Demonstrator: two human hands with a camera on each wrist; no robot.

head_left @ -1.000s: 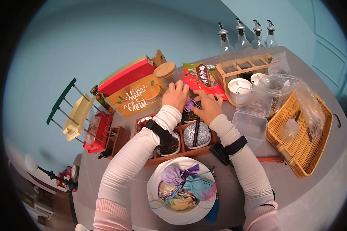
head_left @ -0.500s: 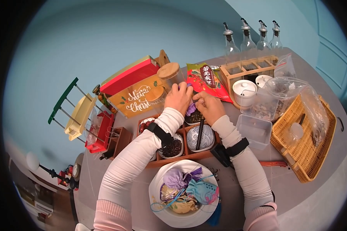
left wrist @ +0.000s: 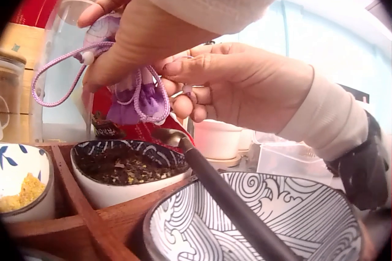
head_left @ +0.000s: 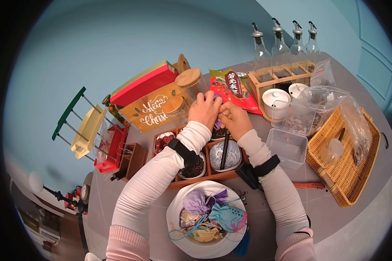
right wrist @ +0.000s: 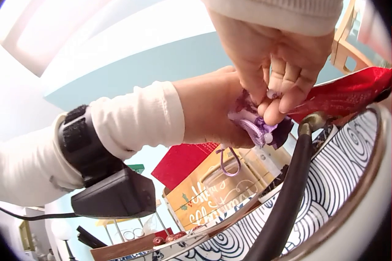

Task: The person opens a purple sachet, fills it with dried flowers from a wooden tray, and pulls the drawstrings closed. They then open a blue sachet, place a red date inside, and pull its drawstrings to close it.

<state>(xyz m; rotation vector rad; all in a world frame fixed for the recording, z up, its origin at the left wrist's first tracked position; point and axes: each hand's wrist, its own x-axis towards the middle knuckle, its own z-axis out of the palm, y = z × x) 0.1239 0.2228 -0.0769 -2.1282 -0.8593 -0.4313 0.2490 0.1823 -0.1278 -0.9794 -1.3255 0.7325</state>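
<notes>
Above a compartmented wooden tray (head_left: 191, 182), my left hand (head_left: 204, 109) grips a small purple drawstring pouch (left wrist: 125, 114). The pouch's gathered mouth points down, and a lilac cord (left wrist: 44, 80) loops out beside the fingers. Close against it, my right hand (head_left: 235, 122) pinches a small pale bead (right wrist: 273, 94) by the pouch mouth. Below is a bowl (left wrist: 107, 195) of dark dried leaves, beside a wave-patterned bowl (left wrist: 257, 197). A dark-handled spoon (left wrist: 236, 212) lies across the patterned bowl.
Nearest me stands a white bowl (head_left: 175, 217) holding several finished-looking pouches. A red snack bag (head_left: 233, 93), a lidded glass jar (head_left: 191, 89) and a bottle rack (head_left: 287, 74) stand behind. At right are a plastic box (head_left: 286, 148) and a wicker tray (head_left: 348, 174).
My right hand's fingers, spread apart a second ago, have drawn together and come in against my left hand. The left hand keeps hold of the pouch.
</notes>
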